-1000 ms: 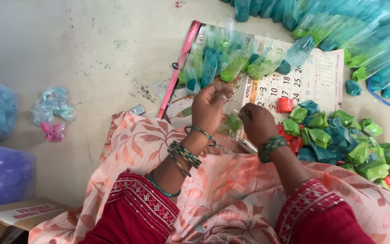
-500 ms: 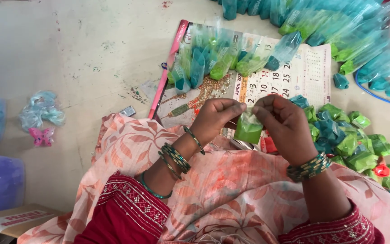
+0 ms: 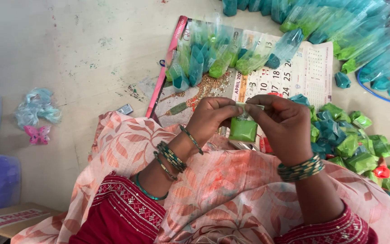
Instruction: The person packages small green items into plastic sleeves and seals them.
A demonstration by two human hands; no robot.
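My left hand (image 3: 211, 118) and my right hand (image 3: 282, 123) meet in front of me, both pinching the top edge of a small clear packet of green powder (image 3: 243, 128). The packet hangs between my fingertips above my lap, which is draped in peach floral cloth (image 3: 231, 190). Bangles ring both wrists. To the right of my right hand lies a heap of folded green and teal packets (image 3: 353, 140), with a red packet (image 3: 381, 171) among them.
A wall calendar (image 3: 290, 77) lies on the floor ahead, with a row of upright teal and green filled bags (image 3: 217, 58) on it. More such bags (image 3: 353, 27) crowd the top right. At left are a pale blue wrapper bundle (image 3: 37, 110), a pink butterfly clip (image 3: 37, 134) and a cardboard box (image 3: 10, 219).
My hands rose from the calendar toward me and now hold a green packet by its top edge. The view shifted slightly.
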